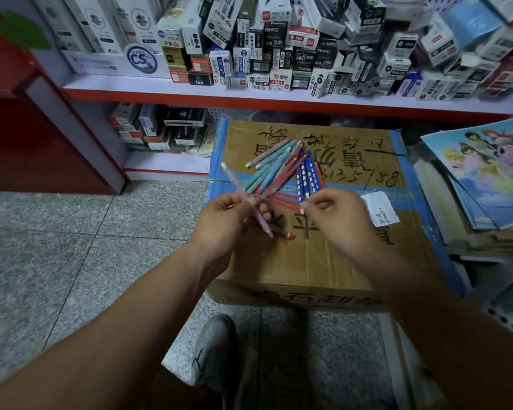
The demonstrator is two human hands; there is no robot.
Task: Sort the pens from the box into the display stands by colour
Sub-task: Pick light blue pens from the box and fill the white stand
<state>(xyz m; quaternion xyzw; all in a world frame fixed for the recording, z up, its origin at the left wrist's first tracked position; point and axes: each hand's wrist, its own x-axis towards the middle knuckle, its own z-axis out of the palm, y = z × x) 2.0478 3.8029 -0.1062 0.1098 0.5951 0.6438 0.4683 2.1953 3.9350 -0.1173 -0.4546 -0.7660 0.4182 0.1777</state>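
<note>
A closed cardboard box (338, 255) stands on the floor with a loose pile of pens (282, 170) on its top: teal, pink, red and blue ones. My left hand (228, 214) grips a pale pink pen (237, 187) that slants up to the left, together with a red pen (282, 232) poking out below my fingers. My right hand (335, 214) hovers over the near end of the pile with fingers curled, pinching the tips of red pens (282, 199). No display stands are in view.
A white and red shelf (279, 93) behind the box is packed with small pen cartons (308, 54). Stacked picture books (486, 179) lie to the right. Grey tiled floor (71, 247) spreads to the left, and my shoe (216, 344) is below the box.
</note>
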